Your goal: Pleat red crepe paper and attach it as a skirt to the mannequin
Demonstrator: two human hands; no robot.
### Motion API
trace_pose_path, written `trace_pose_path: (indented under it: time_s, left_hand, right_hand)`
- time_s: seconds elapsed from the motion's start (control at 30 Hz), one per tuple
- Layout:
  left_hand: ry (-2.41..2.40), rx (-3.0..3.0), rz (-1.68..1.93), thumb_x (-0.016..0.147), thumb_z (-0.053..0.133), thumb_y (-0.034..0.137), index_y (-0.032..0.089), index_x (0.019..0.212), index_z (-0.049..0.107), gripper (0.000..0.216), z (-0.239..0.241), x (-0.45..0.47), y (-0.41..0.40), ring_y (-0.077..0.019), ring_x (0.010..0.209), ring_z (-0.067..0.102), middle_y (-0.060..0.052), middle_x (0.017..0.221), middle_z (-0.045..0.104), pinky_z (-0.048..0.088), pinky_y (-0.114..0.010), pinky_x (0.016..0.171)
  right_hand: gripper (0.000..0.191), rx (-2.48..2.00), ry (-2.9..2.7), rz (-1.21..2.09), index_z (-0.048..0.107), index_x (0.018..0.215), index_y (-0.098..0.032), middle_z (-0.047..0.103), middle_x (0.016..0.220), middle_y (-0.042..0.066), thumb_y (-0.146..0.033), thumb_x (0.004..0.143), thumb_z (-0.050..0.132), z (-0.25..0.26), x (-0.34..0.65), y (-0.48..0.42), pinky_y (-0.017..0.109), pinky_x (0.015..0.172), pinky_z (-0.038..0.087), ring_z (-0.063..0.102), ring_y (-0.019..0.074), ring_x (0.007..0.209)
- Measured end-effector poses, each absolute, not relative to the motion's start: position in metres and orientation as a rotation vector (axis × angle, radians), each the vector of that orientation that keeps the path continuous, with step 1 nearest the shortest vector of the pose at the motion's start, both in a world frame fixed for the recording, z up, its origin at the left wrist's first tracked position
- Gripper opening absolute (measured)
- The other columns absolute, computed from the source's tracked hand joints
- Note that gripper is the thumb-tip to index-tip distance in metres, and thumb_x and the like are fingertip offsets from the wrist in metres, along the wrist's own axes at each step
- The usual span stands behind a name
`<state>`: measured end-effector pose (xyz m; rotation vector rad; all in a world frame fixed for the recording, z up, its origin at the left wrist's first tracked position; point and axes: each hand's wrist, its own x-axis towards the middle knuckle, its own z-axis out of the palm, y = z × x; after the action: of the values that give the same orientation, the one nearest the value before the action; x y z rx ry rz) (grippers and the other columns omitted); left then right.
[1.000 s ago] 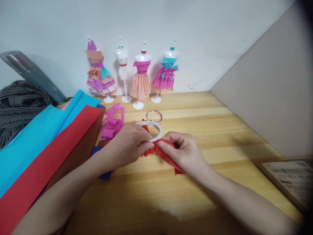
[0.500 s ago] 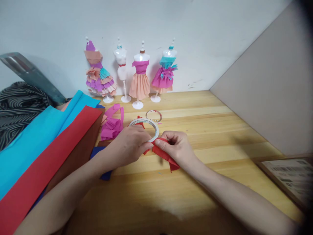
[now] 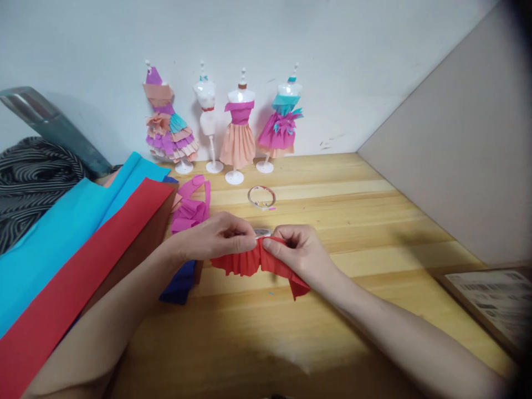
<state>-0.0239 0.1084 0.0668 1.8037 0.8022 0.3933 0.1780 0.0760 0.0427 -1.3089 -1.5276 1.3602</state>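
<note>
Both hands point(image 3: 220, 236) point(image 3: 301, 250) pinch a red strip point(image 3: 241, 264); the ring behind point(image 3: 261, 233), perhaps tape, is mostly hidden.

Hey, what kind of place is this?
Probably a craft workspace: four small glossy white mannequins, three in colourful paper-like dresses, stand at the back of a light wooden tabletop, while the left hand and right hand hold a gathered red crepe-like strip.
</note>
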Motion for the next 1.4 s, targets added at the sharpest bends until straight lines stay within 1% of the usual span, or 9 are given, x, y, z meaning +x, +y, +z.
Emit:
trace_pose_path:
  time_s: [0.17,0.43,0.7,0.87,0.97,1.07,1.13,1.2,1.4]
  left_hand:
    - [0.919,1.850,0.375,0.085,0.054,0.046,0.013,0.066,0.060,0.039,0.070,-0.018,0.102,-0.0088,0.052,0.037,0.004,0.055,0.042,0.026,-0.021,0.046]
    - [1.072,1.921,0.444,0.074,0.048,0.021,0.016,0.051,0.039,0.026,0.061,-0.003,0.094,-0.0063,0.049,0.028,0.006,0.051,0.028,0.018,-0.022,0.046]
    - [1.094,1.986,0.584,0.074,0.049,0.020,0.014,0.054,0.051,0.022,0.068,-0.012,0.098,-0.0073,0.051,0.037,0.004,0.052,0.041,0.025,-0.021,0.048]
    - [1.170,2.042,0.696,0.077,0.053,0.020,0.013,0.057,0.057,0.022,0.078,-0.024,0.099,-0.0082,0.053,0.043,0.002,0.054,0.050,0.031,-0.020,0.048]
    - [1.204,2.102,0.784,0.078,0.055,0.020,0.013,0.059,0.061,0.022,0.085,-0.031,0.100,-0.0085,0.053,0.046,0.001,0.055,0.055,0.034,-0.019,0.049]
    - [1.165,2.165,0.841,0.081,0.054,0.019,0.013,0.061,0.064,0.023,0.089,-0.035,0.102,-0.0090,0.054,0.049,0.000,0.058,0.059,0.036,-0.020,0.052]
    - [1.113,2.235,0.857,0.083,0.053,0.019,0.013,0.060,0.064,0.026,0.089,-0.035,0.102,-0.0100,0.057,0.051,-0.001,0.059,0.060,0.039,-0.021,0.056]
    - [1.062,2.324,0.907,0.084,0.053,0.018,0.014,0.057,0.062,0.028,0.089,-0.033,0.101,-0.0119,0.063,0.054,-0.002,0.061,0.061,0.043,-0.023,0.062]
    - [0.966,2.497,1.117,0.080,0.055,0.010,0.016,0.055,0.058,0.026,0.091,-0.029,0.095,-0.0171,0.075,0.059,-0.003,0.060,0.059,0.047,-0.029,0.073]
  right_hand:
    - [0.043,-1.354,-1.574,1.357,0.043,0.048,-0.020,0.037,0.047,-0.005,-0.051,0.068,0.065,0.040,0.176,0.073,0.022,0.043,0.022,0.030,0.0067,0.045]
    - [0.039,-1.364,-1.599,1.364,0.047,0.051,-0.019,0.041,0.048,-0.004,-0.049,0.070,0.063,0.034,0.176,0.073,0.022,0.043,0.025,0.032,0.0072,0.046]
    - [0.032,-1.138,-1.636,1.701,0.059,0.067,-0.015,0.052,0.057,-0.003,-0.045,0.071,0.069,0.060,0.188,0.080,0.022,0.048,0.032,0.043,0.0084,0.050]
    - [0.036,-1.172,-1.677,1.723,0.053,0.059,-0.016,0.046,0.052,-0.005,-0.043,0.065,0.076,0.062,0.199,0.087,0.021,0.047,0.029,0.039,0.0067,0.048]
    - [0.033,-1.177,-1.700,1.718,0.055,0.062,-0.015,0.047,0.054,-0.006,-0.040,0.067,0.076,0.063,0.206,0.091,0.021,0.048,0.029,0.039,0.0070,0.049]
    - [0.029,-1.129,-1.677,1.720,0.065,0.081,-0.014,0.059,0.069,-0.001,-0.037,0.069,0.077,0.067,0.210,0.093,0.023,0.056,0.039,0.050,0.0103,0.058]
    - [0.037,-1.017,-1.656,1.788,0.067,0.098,-0.015,0.066,0.086,0.002,-0.036,0.069,0.077,0.068,0.211,0.094,0.025,0.067,0.045,0.058,0.0135,0.071]
    - [0.043,-0.878,-1.651,1.902,0.067,0.104,-0.016,0.068,0.091,0.003,-0.037,0.068,0.078,0.066,0.210,0.094,0.025,0.069,0.046,0.060,0.0143,0.075]
    - [0.042,-0.744,-1.620,2.079,0.068,0.081,-0.013,0.063,0.068,0.000,-0.046,0.060,0.082,0.056,0.212,0.097,0.021,0.054,0.037,0.051,0.0096,0.055]
